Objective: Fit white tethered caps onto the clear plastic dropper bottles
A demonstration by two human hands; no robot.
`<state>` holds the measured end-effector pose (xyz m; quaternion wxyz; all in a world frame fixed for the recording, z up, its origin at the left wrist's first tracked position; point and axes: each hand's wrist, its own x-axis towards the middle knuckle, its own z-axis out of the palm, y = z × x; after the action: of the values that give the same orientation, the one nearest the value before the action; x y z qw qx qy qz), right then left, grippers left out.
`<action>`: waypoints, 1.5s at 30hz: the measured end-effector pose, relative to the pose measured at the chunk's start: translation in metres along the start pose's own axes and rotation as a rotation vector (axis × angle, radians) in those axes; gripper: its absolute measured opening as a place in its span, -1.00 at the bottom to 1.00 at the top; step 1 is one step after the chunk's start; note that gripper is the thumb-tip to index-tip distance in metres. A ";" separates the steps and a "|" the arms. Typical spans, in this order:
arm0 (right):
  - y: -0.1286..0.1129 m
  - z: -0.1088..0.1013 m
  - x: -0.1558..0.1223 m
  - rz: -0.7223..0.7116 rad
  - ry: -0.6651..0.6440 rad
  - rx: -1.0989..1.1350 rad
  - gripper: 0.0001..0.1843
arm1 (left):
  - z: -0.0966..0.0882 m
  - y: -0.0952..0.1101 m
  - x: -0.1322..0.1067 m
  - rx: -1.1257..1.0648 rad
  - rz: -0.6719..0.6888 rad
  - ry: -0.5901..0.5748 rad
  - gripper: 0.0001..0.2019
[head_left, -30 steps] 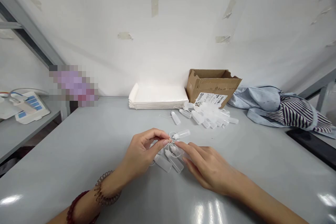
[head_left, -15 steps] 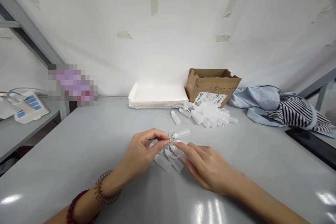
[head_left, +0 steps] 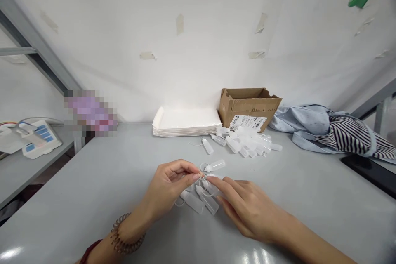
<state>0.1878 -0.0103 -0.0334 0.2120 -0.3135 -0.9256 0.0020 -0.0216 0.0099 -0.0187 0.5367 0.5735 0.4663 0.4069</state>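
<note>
My left hand (head_left: pixel 168 187) and my right hand (head_left: pixel 247 206) meet over the grey table (head_left: pixel 93 181), fingertips pinched together on a thin loop or string that I can barely make out. Under the fingers lies a bunch of small translucent plastic bottles (head_left: pixel 199 200) with pointed caps. One more small bottle (head_left: pixel 215 166) lies just beyond the fingertips. The left wrist wears a coiled band.
A pile of the same small bottles (head_left: pixel 247 140) lies in front of an open cardboard box (head_left: pixel 249 105). A stack of white trays (head_left: pixel 185 121) stands left of the box. Crumpled clothing (head_left: pixel 334 134) lies at the right, a dark flat object (head_left: pixel 371 171) near it.
The view has tilted slightly, so everything sits lower in the picture. Both hands keep the same pinch over the bottles.
</note>
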 end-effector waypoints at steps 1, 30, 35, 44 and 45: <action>0.000 0.000 0.000 -0.001 0.004 0.002 -0.60 | 0.000 0.000 0.000 0.000 0.000 -0.003 -0.91; -0.003 -0.005 -0.002 -0.033 0.042 0.108 -0.71 | 0.007 0.000 -0.006 0.037 0.021 -0.092 -0.94; -0.003 -0.003 -0.002 -0.063 0.063 0.090 -0.72 | 0.005 0.000 -0.006 0.055 0.030 -0.110 -0.94; -0.003 0.001 -0.002 -0.052 0.119 0.052 -0.74 | 0.005 0.000 -0.005 0.068 0.027 -0.122 -0.93; -0.002 0.003 -0.002 -0.039 0.152 0.048 -0.74 | 0.005 -0.001 -0.005 0.059 0.023 -0.111 -0.92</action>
<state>0.1865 -0.0125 -0.0365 0.2890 -0.2894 -0.9125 -0.0038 -0.0176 0.0039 -0.0196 0.5399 0.6161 0.4409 0.3666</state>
